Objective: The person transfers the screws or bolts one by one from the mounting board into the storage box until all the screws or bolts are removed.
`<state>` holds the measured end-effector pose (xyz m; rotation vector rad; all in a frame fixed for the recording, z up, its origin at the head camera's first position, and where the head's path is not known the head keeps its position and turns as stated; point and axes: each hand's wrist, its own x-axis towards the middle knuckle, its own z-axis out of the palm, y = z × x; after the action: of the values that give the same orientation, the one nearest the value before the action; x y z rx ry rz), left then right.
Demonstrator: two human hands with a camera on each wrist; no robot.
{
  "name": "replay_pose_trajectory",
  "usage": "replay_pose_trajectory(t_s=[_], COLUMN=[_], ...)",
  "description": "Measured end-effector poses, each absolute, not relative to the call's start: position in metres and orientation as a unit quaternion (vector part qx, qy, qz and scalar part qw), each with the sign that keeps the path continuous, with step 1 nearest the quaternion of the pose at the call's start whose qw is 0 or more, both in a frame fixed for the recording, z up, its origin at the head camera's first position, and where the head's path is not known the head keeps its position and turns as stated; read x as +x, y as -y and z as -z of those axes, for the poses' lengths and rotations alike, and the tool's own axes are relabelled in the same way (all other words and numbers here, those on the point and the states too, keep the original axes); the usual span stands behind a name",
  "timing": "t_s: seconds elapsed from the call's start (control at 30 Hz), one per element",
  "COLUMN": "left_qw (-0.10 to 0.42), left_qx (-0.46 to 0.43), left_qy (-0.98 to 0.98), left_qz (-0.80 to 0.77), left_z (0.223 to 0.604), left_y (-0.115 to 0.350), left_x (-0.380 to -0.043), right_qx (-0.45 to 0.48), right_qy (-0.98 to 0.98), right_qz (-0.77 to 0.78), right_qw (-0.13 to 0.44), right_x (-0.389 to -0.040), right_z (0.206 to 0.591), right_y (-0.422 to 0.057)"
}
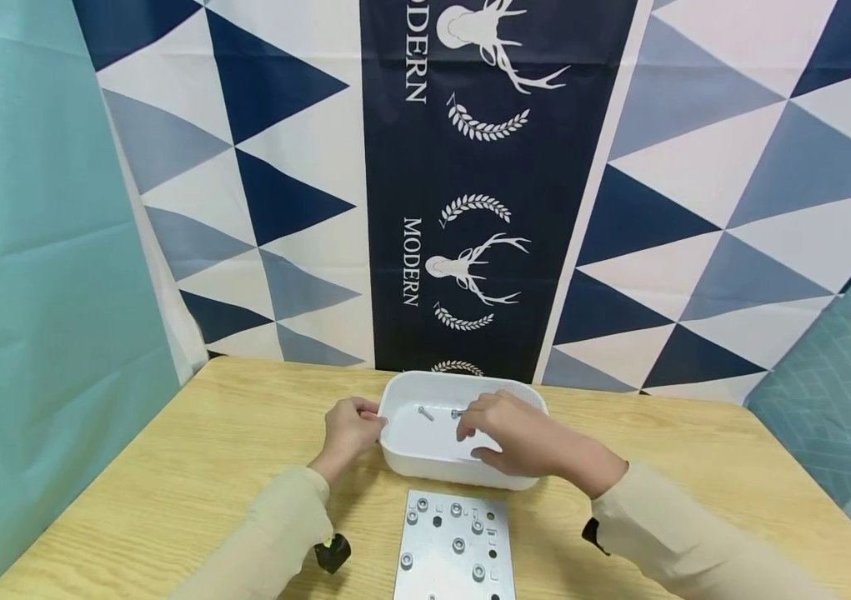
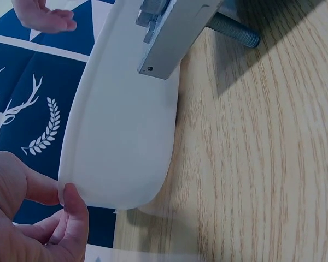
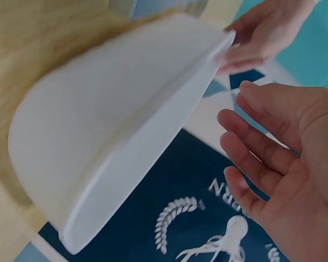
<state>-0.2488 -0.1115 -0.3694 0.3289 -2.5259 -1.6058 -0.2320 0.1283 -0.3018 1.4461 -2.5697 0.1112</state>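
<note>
A white plastic bin [image 1: 440, 469] stands on the wooden table. My left hand [image 1: 350, 435] pinches its left rim between thumb and fingers, which the left wrist view shows close up. Over the bin's right part hovers my right hand [image 1: 518, 432], its fingers loosely bent and apart; no object shows in it in the right wrist view. Two bolts, one bolt [image 1: 426, 413] left of the other bolt [image 1: 457, 413], lie on the bin's floor. In front of the bin is a flat metal plate [image 1: 433, 575] with several socket-head bolts set in it.
The wooden table [image 1: 245, 433] reaches out to both sides of the bin. Behind it hangs a patterned cloth [image 1: 297, 208] with triangles and deer heads. A teal sheet [image 1: 42, 292] hangs at the left. Dark wrist devices show at both sleeves.
</note>
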Motion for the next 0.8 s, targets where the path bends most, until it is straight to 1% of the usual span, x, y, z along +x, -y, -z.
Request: replay_pose_trajectory(t_s=[0.2, 0.5, 0.7, 0.8], left_qw=[0.061, 0.059, 0.056, 0.055], left_qx=[0.111, 0.112, 0.111, 0.113], left_qy=[0.837, 0.834, 0.834, 0.836], left_qz=[0.532, 0.537, 0.537, 0.534], left_z=[0.368, 0.368, 0.368, 0.368], left_y=[0.111, 0.11, 0.111, 0.111], left_x=[-0.247, -0.248, -0.251, -0.251], right_qx=[0.495, 0.525, 0.547, 0.552], right_qy=[0.864, 0.849, 0.835, 0.831], right_qz=[-0.046, -0.032, -0.022, -0.025], right_qw=[0.076, 0.047, 0.061, 0.056], right_x=[-0.211, -0.189, -0.179, -0.176], right_z=[0.309, 0.318, 0.322, 0.324], right_y=[-0.122, -0.115, -0.116, -0.117])
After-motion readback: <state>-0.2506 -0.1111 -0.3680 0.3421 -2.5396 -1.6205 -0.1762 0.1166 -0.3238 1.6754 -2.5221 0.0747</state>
